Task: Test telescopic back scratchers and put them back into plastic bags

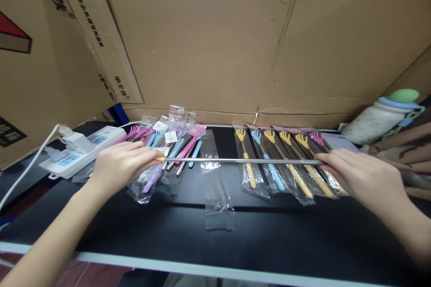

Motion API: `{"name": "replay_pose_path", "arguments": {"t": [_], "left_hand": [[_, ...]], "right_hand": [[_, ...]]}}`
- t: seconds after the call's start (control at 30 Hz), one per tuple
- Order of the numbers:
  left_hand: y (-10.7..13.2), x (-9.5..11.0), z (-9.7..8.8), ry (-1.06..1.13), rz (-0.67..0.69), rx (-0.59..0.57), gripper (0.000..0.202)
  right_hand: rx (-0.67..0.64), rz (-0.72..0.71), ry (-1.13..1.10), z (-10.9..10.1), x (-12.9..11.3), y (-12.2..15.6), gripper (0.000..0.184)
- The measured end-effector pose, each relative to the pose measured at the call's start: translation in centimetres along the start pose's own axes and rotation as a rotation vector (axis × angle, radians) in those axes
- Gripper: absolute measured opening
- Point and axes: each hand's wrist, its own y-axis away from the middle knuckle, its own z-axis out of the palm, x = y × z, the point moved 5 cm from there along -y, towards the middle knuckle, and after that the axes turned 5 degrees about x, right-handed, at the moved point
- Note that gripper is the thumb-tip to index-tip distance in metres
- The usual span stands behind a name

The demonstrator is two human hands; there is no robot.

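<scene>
Metal back-scratcher rod (235, 160) above the clear plastic sleeve (219, 219)
Left hand (124, 161) and right hand (365, 179) pinch its ends; likely light, stiff, slick, best gripped there.

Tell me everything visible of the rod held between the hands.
The silvery rod is slim, straight and metallic-looking, thicker toward the right. It runs nearly level across the view, in front of packaged scratchers. The left hand grips one end, where a yellow part shows; the right hand grips the other. Its tips are hidden.

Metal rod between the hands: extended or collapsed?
Extended: the metal rod spans from left hand to right hand, showing far more shaft than the bagged scratchers.
</scene>
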Motion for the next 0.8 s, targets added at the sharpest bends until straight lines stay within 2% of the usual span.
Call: {"name": "replay_pose_path", "arguments": {"t": [0.07,0.13,0.2,0.4,0.5,0.6,0.67,0.7,0.8], "left_hand": [[1.6,-0.9,-0.2,-0.047,0.002,0.008,0.025],[2.8,-1.4,-0.4,-0.068,-0.004,-0.009,0.024],[3.4,-1.6,-0.6,-0.058,-0.002,-0.028,0.024],[3.4,-2.1,0.0,-0.073,-0.029,-0.058,0.024],[3.4,-2.5,0.3,-0.058,-0.046,-0.026,0.025],[3.1,-1.9,0.2,-0.006,-0.062,-0.004,0.023],[2.1,-0.4,0.0,0.056,-0.016,-0.005,0.022],[1.5,0.7,-0.1,0.091,0.044,-0.005,0.022],[-1.1,3.3,-0.2,0.113,0.096,0.02,0.024]], "right_hand": [[-0.014,-0.113,0.127,0.1,1.7,1.6,0.032],[-0.034,-0.113,0.179,0.2,3.7,3.0,0.037],[-0.082,-0.128,0.14,0.3,4.9,3.9,0.039],[-0.084,-0.108,0.094,0.9,5.1,4.5,0.032],[-0.099,-0.041,0.093,1.1,4.3,4.4,0.034],[0.0,-0.106,0.063,-0.1,2.0,3.6,0.034],[0.036,-0.167,0.041,-1.0,-0.3,2.6,0.029],[0.051,-0.155,0.04,-1.4,-1.4,1.9,0.027],[0.043,-0.141,0.044,-1.6,-4.5,-0.4,0.025]]}}
